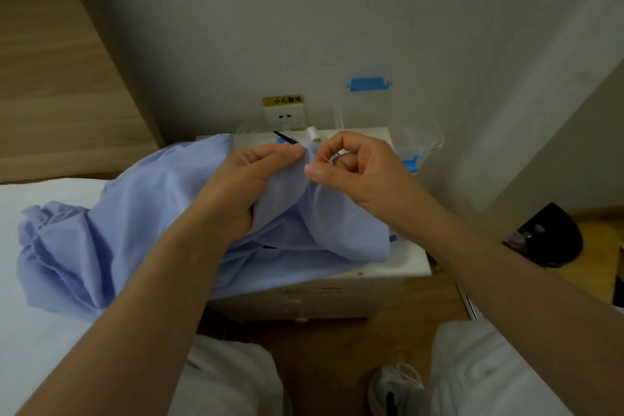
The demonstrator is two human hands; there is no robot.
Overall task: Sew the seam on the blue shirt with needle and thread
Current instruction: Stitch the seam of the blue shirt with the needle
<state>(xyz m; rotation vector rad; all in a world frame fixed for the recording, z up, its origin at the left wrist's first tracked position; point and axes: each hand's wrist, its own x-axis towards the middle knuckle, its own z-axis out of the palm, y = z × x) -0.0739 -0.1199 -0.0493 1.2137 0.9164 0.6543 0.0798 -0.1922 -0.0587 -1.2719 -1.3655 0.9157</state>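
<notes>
The blue shirt [141,223] lies crumpled across the white bed and the white bedside cabinet [408,263]. My left hand [246,179] grips a raised fold of the shirt, fingertips pinching the cloth at its top edge. Just to the right, my right hand [358,169] pinches a thin needle [325,159] between thumb and forefinger, right at that fold. A faint pale thread [309,192] runs down from the needle over the cloth. A white thread spool [312,132] stands on the cabinet behind the hands.
A wall socket [285,116] with a yellow warning label sits above the cabinet. A thin black tool [283,138] lies near the spool. Clear plastic with blue tape [369,84] leans against the wall. A black object [547,236] sits on the floor at right. My knees and a shoe show below.
</notes>
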